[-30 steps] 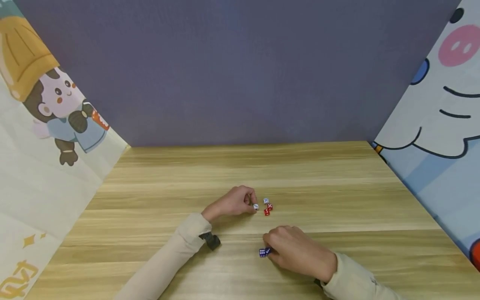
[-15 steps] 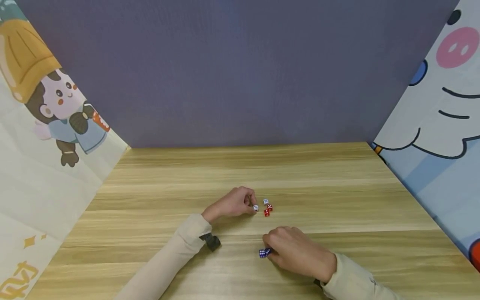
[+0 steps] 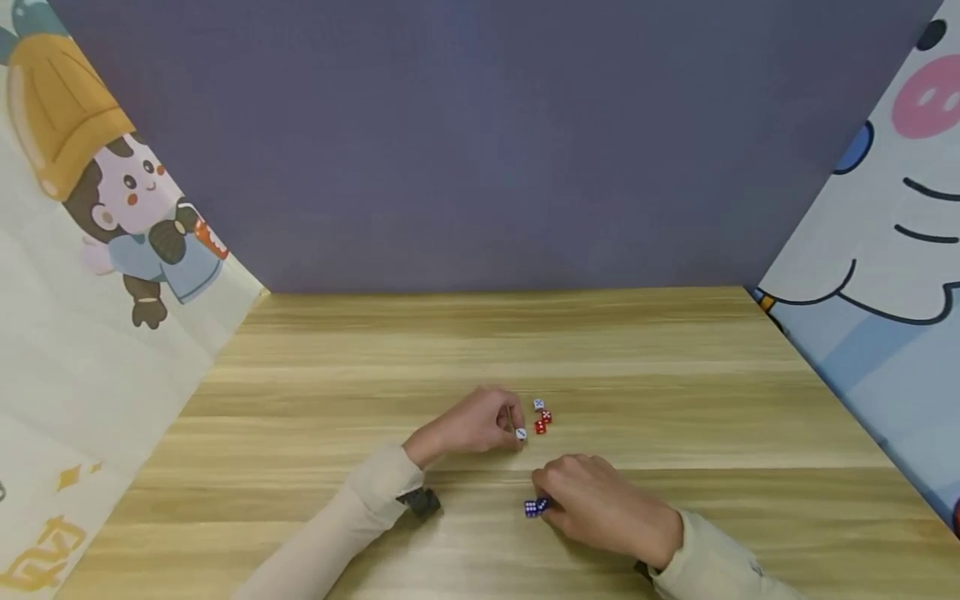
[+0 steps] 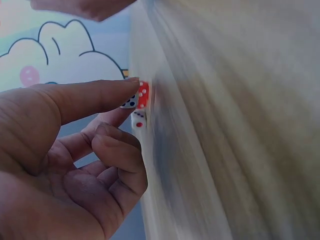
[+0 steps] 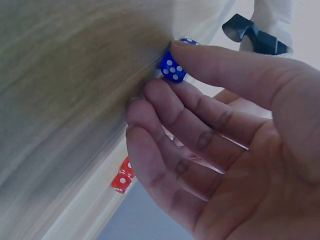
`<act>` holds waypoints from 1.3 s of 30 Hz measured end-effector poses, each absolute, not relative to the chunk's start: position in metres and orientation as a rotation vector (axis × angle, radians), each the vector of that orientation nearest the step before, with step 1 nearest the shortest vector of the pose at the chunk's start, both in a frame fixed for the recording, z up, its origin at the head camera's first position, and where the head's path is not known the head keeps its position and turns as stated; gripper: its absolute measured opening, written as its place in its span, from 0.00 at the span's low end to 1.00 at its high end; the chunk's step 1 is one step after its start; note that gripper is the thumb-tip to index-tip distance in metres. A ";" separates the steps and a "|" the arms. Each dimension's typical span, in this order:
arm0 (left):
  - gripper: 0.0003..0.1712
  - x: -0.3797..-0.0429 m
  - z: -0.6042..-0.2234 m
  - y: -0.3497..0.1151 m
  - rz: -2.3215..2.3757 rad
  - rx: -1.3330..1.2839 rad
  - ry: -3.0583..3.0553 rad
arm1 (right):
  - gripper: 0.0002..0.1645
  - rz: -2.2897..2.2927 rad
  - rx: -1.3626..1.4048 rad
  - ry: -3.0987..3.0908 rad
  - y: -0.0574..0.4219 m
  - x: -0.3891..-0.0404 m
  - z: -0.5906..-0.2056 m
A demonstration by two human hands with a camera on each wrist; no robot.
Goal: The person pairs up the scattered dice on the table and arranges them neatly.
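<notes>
My left hand (image 3: 472, 423) pinches a white die (image 3: 521, 434) between thumb and index finger, its other fingers curled in the left wrist view. Just right of it, a second white die (image 3: 538, 404) and two red dice, a far one (image 3: 546, 417) and a near one (image 3: 540, 427), sit close together on the table. Closer to me, my right hand (image 3: 603, 504) holds a blue die (image 5: 172, 69) between thumb and fingers at the tabletop. Another blue die (image 3: 531, 508) is right beside it, partly hidden by the thumb in the right wrist view.
The wood-grain table (image 3: 337, 350) ends at a dark back panel (image 3: 480, 150). Cartoon-printed sheets rise along both sides, a left one (image 3: 45, 350) and a right one (image 3: 900, 267). A black strap (image 3: 420, 502) is on the left wrist.
My left hand has drawn the white die a short way toward me, clear of its earlier spot left of the other dice. The right hand stays at the blue dice. The head view shifts slightly.
</notes>
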State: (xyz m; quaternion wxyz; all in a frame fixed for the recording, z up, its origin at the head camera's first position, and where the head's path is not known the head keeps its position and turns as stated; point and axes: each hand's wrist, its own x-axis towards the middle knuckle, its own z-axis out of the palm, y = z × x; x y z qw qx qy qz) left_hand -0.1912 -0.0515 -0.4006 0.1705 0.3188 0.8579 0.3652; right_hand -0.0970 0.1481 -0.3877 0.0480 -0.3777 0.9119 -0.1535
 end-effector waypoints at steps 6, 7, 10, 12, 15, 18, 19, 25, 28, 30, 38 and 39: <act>0.08 -0.176 -0.400 -0.049 1.030 0.959 2.434 | 0.17 -0.475 -1.141 2.785 0.150 -0.096 -0.387; 0.08 -0.174 -0.402 -0.048 1.023 0.976 2.431 | 0.17 -0.477 -1.145 2.785 0.150 -0.096 -0.387; 0.08 -0.166 -0.405 -0.048 0.984 1.024 2.412 | 0.18 -0.480 -1.164 2.784 0.150 -0.096 -0.388; 0.09 -0.163 -0.407 -0.047 0.967 1.040 2.397 | 0.17 -0.474 -1.173 2.784 0.150 -0.097 -0.388; 0.09 -0.160 -0.408 -0.047 0.949 1.073 2.403 | 0.16 -0.471 -1.170 2.781 0.150 -0.097 -0.388; 0.10 -0.159 -0.408 -0.047 0.947 1.076 2.409 | 0.15 -0.471 -1.151 2.779 0.150 -0.097 -0.388; 0.10 -0.159 -0.408 -0.047 0.949 1.070 2.408 | 0.15 -0.470 -1.146 2.779 0.150 -0.097 -0.388; 0.10 -0.158 -0.408 -0.048 0.973 1.030 2.405 | 0.14 -0.458 -1.151 2.789 0.150 -0.096 -0.388; 0.10 -0.157 -0.409 -0.048 0.998 1.013 2.403 | 0.15 -0.454 -1.154 2.797 0.150 -0.096 -0.389; 0.09 -0.156 -0.410 -0.049 1.023 0.994 2.394 | 0.15 -0.458 -1.153 2.799 0.150 -0.096 -0.389; 0.09 -0.154 -0.410 -0.050 1.068 0.963 2.383 | 0.14 -0.472 -1.132 2.768 0.153 -0.096 -0.387; 0.09 -0.155 -0.410 -0.050 1.067 0.966 2.384 | 0.13 -0.471 -1.126 2.761 0.153 -0.096 -0.387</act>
